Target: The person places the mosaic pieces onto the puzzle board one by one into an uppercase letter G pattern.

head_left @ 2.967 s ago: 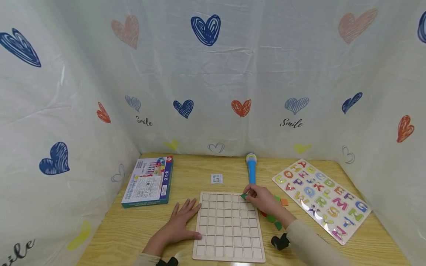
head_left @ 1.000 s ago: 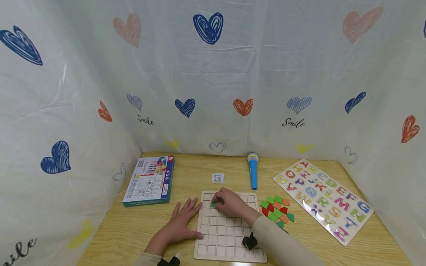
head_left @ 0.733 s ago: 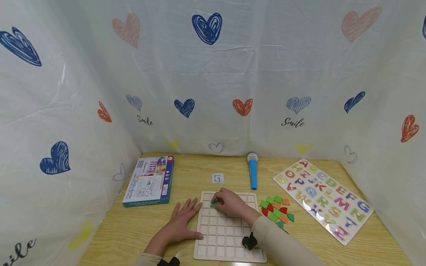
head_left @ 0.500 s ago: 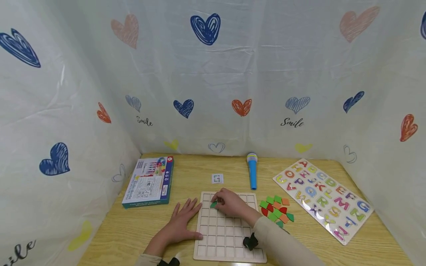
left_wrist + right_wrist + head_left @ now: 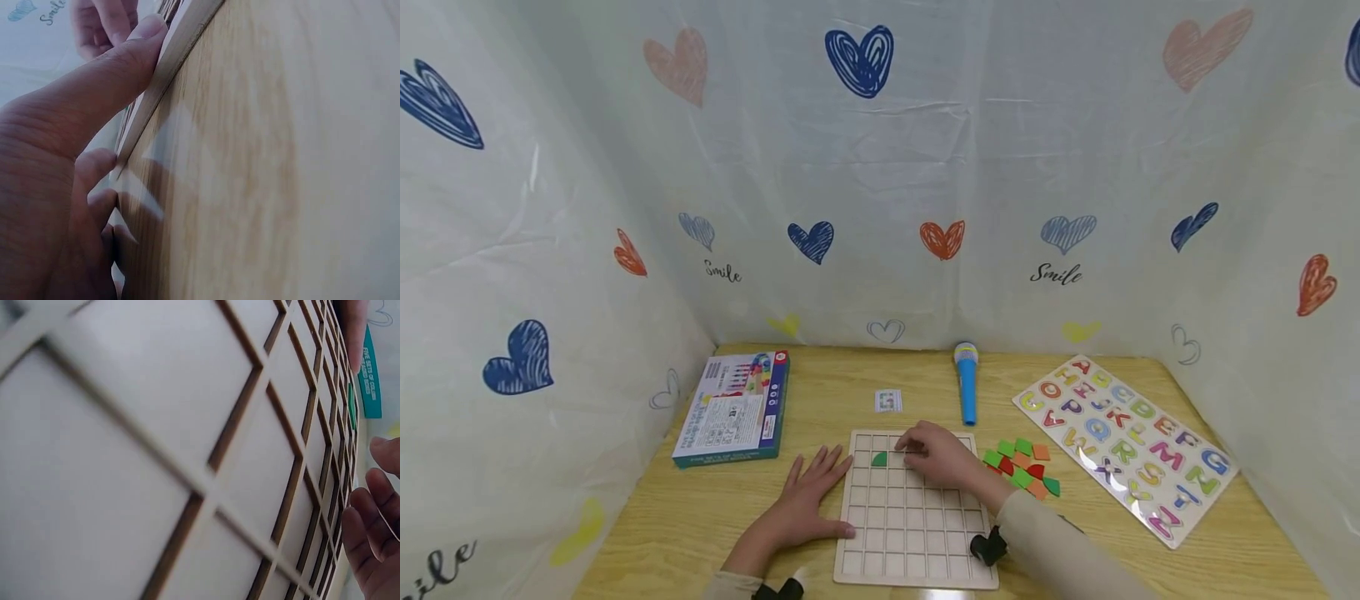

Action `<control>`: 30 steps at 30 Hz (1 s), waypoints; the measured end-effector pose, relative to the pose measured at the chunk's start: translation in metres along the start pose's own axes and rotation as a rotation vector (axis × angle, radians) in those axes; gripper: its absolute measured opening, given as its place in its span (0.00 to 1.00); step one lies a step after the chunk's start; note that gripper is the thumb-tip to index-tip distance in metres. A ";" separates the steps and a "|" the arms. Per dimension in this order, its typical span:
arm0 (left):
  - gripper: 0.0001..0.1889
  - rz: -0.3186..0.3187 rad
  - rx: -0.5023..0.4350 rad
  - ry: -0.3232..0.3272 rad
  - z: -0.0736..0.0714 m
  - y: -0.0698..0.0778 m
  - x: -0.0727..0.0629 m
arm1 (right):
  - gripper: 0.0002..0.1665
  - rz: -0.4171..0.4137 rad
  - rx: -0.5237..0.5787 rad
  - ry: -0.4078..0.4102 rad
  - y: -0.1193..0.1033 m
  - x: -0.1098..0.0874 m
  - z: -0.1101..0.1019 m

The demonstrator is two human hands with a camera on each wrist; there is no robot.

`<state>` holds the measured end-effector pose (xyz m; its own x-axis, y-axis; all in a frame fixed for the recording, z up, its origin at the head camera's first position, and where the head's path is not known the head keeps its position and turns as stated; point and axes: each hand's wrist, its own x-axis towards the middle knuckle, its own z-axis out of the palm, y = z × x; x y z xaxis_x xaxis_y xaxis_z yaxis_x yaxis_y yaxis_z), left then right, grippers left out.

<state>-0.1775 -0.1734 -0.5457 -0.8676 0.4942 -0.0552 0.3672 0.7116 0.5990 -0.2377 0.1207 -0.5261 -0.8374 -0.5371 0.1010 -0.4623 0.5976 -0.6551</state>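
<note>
A wooden grid board [image 5: 897, 518] lies on the table in front of me. One green quarter-circle piece [image 5: 879, 459] sits in a cell near its far left corner, and is a thin green sliver in the right wrist view. My left hand [image 5: 801, 510] rests on the table with fingers spread, its thumb [image 5: 134, 59] touching the board's left edge. Over the upper part of the board is my right hand [image 5: 942, 457], apart from the green piece; its loosely bent fingers [image 5: 369, 540] hold nothing.
Green, red and orange pieces [image 5: 1022, 477] lie in a cluster right of the board. Beyond it are a small pattern card [image 5: 888, 401] and a blue toy microphone [image 5: 967, 387]. A boxed set [image 5: 730, 408] lies at the left, an alphabet board [image 5: 1120, 442] at the right.
My right hand brought the green piece from the right side to the far left cell, let it go, and moved slightly right. My left hand has stayed in place.
</note>
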 end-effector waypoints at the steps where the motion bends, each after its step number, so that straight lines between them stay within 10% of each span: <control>1: 0.56 0.004 0.002 0.002 0.000 0.000 0.000 | 0.09 -0.007 -0.005 0.005 0.001 -0.002 -0.003; 30: 0.57 0.009 -0.028 -0.002 0.000 -0.001 -0.001 | 0.11 0.197 -0.132 0.220 0.061 -0.083 -0.068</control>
<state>-0.1770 -0.1742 -0.5459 -0.8635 0.5018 -0.0515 0.3655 0.6927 0.6217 -0.2165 0.2427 -0.5235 -0.9509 -0.2701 0.1508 -0.3066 0.7571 -0.5769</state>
